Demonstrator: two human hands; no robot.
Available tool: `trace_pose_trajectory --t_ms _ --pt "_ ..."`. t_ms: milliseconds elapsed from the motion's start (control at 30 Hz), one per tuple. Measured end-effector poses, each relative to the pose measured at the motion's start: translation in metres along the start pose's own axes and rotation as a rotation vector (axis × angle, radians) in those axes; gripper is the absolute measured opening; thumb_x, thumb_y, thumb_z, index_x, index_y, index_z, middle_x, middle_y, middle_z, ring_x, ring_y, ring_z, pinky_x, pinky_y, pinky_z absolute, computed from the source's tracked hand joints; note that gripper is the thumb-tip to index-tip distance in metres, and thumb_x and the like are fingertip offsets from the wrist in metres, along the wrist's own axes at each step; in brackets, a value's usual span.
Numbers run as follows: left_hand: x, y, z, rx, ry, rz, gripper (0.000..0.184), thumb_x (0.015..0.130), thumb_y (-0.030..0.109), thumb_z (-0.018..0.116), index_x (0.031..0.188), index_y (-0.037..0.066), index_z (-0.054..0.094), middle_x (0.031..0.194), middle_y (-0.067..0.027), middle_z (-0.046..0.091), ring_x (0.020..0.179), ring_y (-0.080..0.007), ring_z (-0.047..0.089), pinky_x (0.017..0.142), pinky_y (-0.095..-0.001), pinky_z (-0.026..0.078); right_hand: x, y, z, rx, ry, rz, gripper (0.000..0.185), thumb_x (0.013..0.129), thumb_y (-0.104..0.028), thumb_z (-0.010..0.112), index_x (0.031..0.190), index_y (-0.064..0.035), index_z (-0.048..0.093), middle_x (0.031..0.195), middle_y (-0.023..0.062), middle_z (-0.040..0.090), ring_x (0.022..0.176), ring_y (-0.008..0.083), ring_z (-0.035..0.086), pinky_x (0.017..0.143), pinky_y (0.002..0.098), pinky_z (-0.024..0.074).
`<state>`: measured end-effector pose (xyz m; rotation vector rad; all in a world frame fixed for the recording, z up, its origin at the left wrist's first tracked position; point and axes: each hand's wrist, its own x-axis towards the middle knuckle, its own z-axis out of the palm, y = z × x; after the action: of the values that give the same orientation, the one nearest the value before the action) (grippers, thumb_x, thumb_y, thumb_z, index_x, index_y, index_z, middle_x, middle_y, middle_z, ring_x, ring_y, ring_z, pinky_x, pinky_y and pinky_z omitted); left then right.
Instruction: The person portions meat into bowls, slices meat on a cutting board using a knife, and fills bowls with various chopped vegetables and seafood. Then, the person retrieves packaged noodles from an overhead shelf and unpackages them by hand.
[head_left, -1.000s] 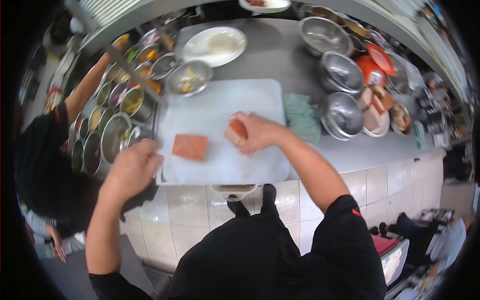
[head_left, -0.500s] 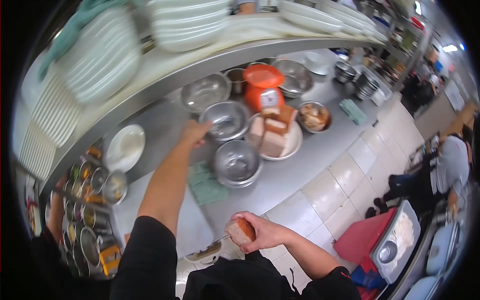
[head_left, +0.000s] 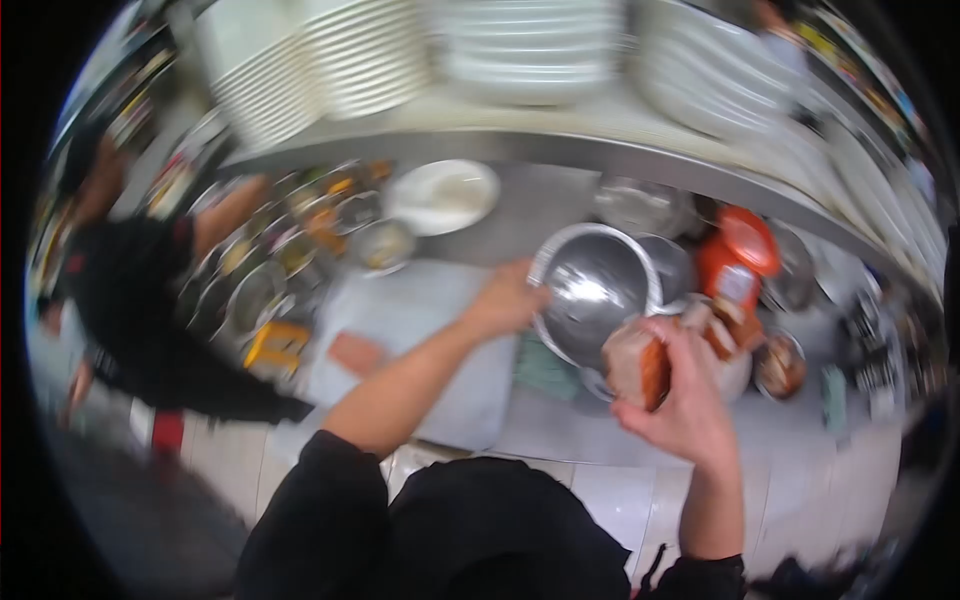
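My left hand [head_left: 508,300] grips the rim of a steel bowl [head_left: 595,295], which is tilted with its inside toward me. My right hand [head_left: 690,400] holds a browned block of food [head_left: 637,370] with a pale side, just right of and below the bowl. On the white cutting board [head_left: 440,300] lies a pinkish-orange slab [head_left: 357,353]. A green cloth [head_left: 545,367] rests under the bowl's lower left edge. Behind my right hand, a white bowl [head_left: 735,375] holds more brown and pale blocks.
An orange scale [head_left: 738,258] stands at the right beside metal bowls. A white oval plate [head_left: 443,197] is behind the board. Stacked plates [head_left: 530,50] line the shelf above. Ingredient containers and a co-worker [head_left: 150,290] in black are at the left.
My left hand has taken hold of a steel bowl and lifted it. My right hand has moved up and over the counter, still with the block. The view has swung back toward the board.
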<state>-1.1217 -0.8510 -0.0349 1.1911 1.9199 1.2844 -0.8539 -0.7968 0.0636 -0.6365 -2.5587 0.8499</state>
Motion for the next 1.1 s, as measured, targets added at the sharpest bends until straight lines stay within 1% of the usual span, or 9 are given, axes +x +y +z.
trace_pose_trajectory --t_ms 33,67,167,333,433,533,833,967,1100 --pt "-0.025 0.001 -0.012 -0.053 -0.062 -0.110 0.032 0.081 0.015 0.059 0.107 -0.003 0.062 0.091 -0.0202 0.068 0.082 -0.0282 0.066 0.076 -0.0387 0.052 0.024 -0.015 0.005 -0.062 -0.080 -0.030 0.086 0.062 -0.015 0.083 0.138 -0.0159 0.042 0.114 0.0208 0.048 0.111 0.0413 0.052 0.091 0.0437 0.0468" --pt "-0.054 0.006 -0.021 -0.197 -0.036 -0.124 0.025 0.084 0.010 0.059 0.106 -0.001 0.061 0.085 -0.0055 0.064 0.073 -0.0119 0.058 0.065 -0.0277 0.049 0.044 -0.030 0.011 -0.054 -0.213 -0.099 0.093 0.063 -0.018 0.085 0.144 -0.0205 0.038 0.122 0.0227 0.046 0.114 0.0431 0.050 0.092 0.0462 0.0462" --pt "-0.130 -0.023 -0.060 -0.028 0.143 -0.214 0.025 0.084 0.010 0.058 0.105 -0.003 0.061 0.090 -0.0058 0.064 0.084 -0.0132 0.056 0.075 -0.0298 0.048 0.077 -0.069 0.029 -0.130 -0.145 -0.485 0.090 0.062 -0.020 0.086 0.142 -0.0152 0.043 0.134 0.0240 0.042 0.115 0.0405 0.051 0.095 0.0443 0.0457" --pt "-0.297 -0.066 -0.122 -0.227 0.593 -0.537 0.028 0.083 0.008 0.058 0.109 -0.003 0.059 0.096 -0.0052 0.063 0.087 -0.0131 0.059 0.076 -0.0292 0.049 0.123 -0.085 0.110 0.053 -0.490 -0.496 0.079 0.070 -0.028 0.081 0.136 -0.0018 0.046 0.119 0.0228 0.057 0.108 0.0397 0.056 0.092 0.0425 0.0463" --pt "-0.377 -0.081 -0.135 -0.257 0.931 -0.748 0.035 0.082 0.002 0.055 0.116 -0.002 0.051 0.097 -0.0107 0.062 0.086 -0.0189 0.064 0.068 -0.0323 0.055 0.148 -0.086 0.211 -0.076 -0.730 -0.431 0.096 0.070 -0.039 0.080 0.146 -0.0058 0.031 0.121 0.0271 0.054 0.111 0.0420 0.055 0.095 0.0444 0.0462" --pt "-0.405 -0.083 -0.143 -0.473 1.179 -0.702 0.044 0.079 -0.003 0.051 0.122 -0.002 0.043 0.105 -0.0167 0.060 0.085 -0.0268 0.067 0.063 -0.0379 0.060 0.159 -0.115 0.303 -0.242 -0.809 -0.314 0.114 0.064 -0.045 0.084 0.152 -0.0136 0.018 0.128 0.0287 0.048 0.114 0.0453 0.054 0.096 0.0468 0.0470" --pt "-0.425 -0.169 -0.206 -0.748 0.963 -0.573 0.061 0.082 -0.006 0.046 0.140 0.004 0.033 0.117 -0.0172 0.057 0.098 -0.0295 0.065 0.069 -0.0403 0.062 0.195 -0.130 0.417 -0.377 -0.942 -0.214 0.111 0.056 -0.033 0.084 0.148 -0.0202 0.023 0.122 0.0210 0.051 0.104 0.0376 0.061 0.088 0.0439 0.0524" --pt "-0.417 -0.187 -0.243 -0.827 0.749 -0.657 0.068 0.080 -0.008 0.046 0.144 0.008 0.029 0.123 -0.0158 0.054 0.101 -0.0288 0.063 0.072 -0.0413 0.060 0.188 -0.149 0.372 0.570 -1.017 0.485 0.092 0.061 -0.022 0.082 0.140 -0.0143 0.035 0.113 0.0133 0.054 0.096 0.0251 0.061 0.074 0.0371 0.0554" --pt "-0.399 -0.191 -0.267 -0.817 0.602 -0.651 0.067 0.082 -0.007 0.046 0.145 0.009 0.028 0.121 -0.0145 0.054 0.098 -0.0262 0.064 0.069 -0.0385 0.060 0.167 -0.220 0.334 0.518 -0.812 -0.083 0.085 0.063 -0.019 0.081 0.137 -0.0141 0.039 0.114 0.0133 0.054 0.101 0.0253 0.059 0.079 0.0381 0.0530"
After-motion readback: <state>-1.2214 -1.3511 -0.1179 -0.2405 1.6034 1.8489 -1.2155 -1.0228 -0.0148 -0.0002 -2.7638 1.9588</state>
